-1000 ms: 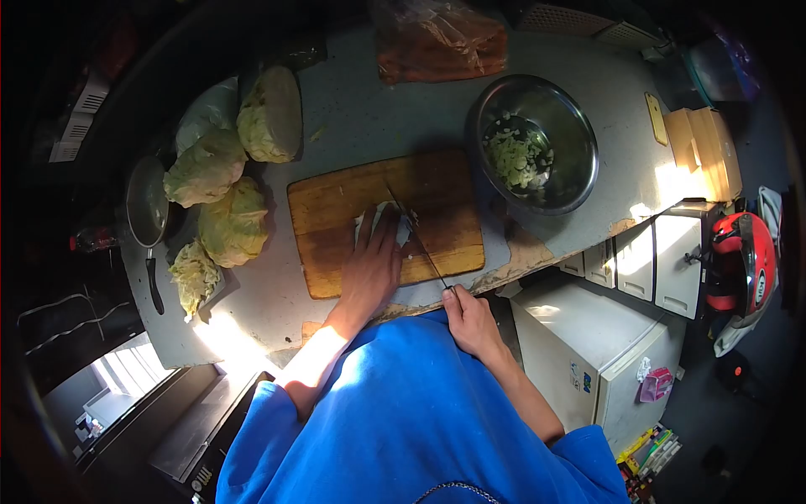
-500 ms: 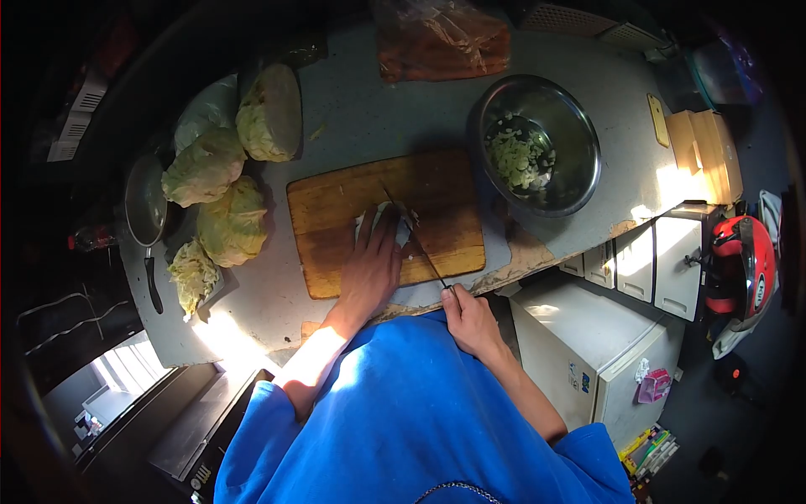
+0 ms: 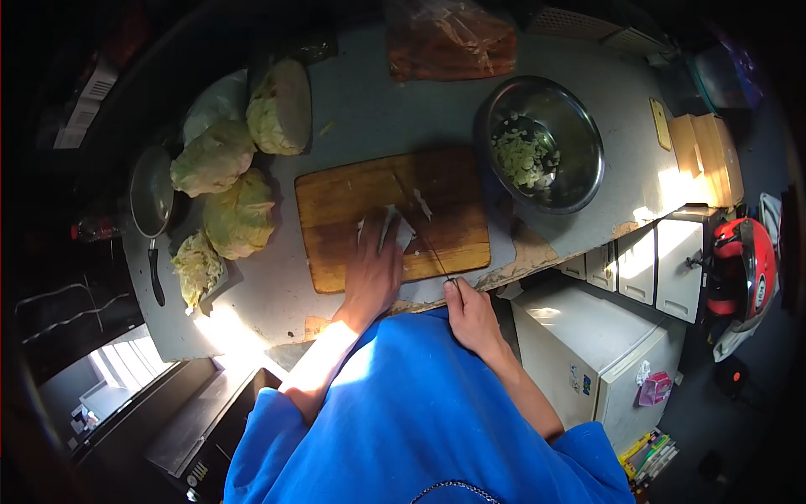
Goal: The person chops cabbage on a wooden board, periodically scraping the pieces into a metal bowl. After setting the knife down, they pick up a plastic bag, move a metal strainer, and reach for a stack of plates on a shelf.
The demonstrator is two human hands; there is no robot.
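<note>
My left hand (image 3: 375, 267) presses its fingers onto a pale piece of cabbage (image 3: 405, 233) on the wooden cutting board (image 3: 336, 202). Closed around the handle of a kitchen knife (image 3: 434, 252), my right hand (image 3: 472, 317) is at the board's near edge. The dark, thin blade slants across the board just right of the piece. Beyond the blade lies a small white sliver (image 3: 422, 204), apart from my fingers. To the right of the board, a steel bowl (image 3: 589, 160) contains chopped pale green cabbage (image 3: 525, 157).
Several cabbages (image 3: 239, 218) and a cut cabbage half (image 3: 280, 109) sit at the left, beside a small frying pan (image 3: 152, 197). At the back lies a plastic bag of carrots (image 3: 453, 55). A yellow phone-like object (image 3: 660, 123) lies far right. The table's near edge (image 3: 537, 265) is chipped.
The white sliver now shows apart, right of the blade. My left hand's fingers have shifted slightly on the cabbage piece. The whole view has moved a little; the right hand still grips the knife.
</note>
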